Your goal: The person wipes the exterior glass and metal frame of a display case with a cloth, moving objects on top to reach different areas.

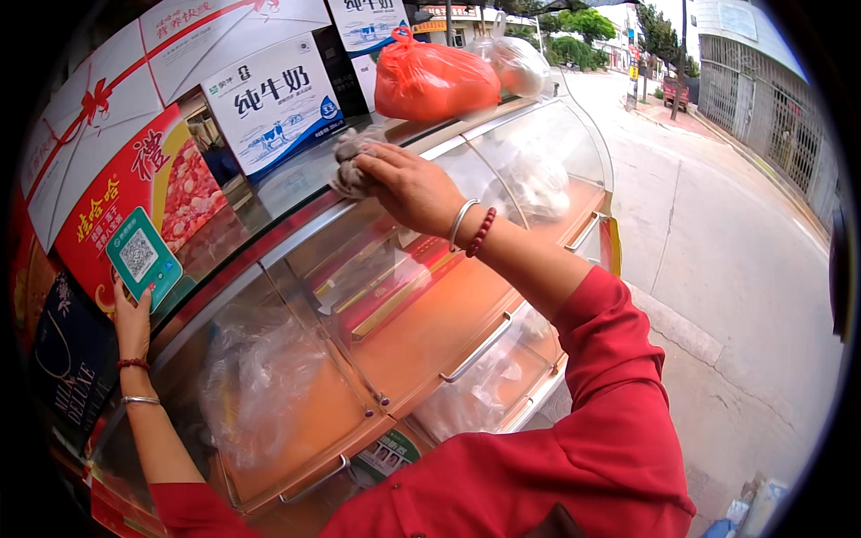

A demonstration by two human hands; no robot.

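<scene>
My right hand [414, 188] presses a crumpled grey cloth [354, 165] on the top of a glass display case [296, 232], near a white and blue milk carton [274, 104]. At the left, my left hand [133, 319] holds a green plaque with a printed code [168, 274] by its lower edge, in front of a red gift box [107, 208]. Both wrists wear a metal bangle and a red bead bracelet.
A red plastic bag [434, 77] and a clear bag [518, 64] stand on the case's far end. Inside the case lie plastic bags [259, 376] and a red box [403, 282]. Metal handles [477, 350] jut from its doors. A paved street [679, 202] runs along the right.
</scene>
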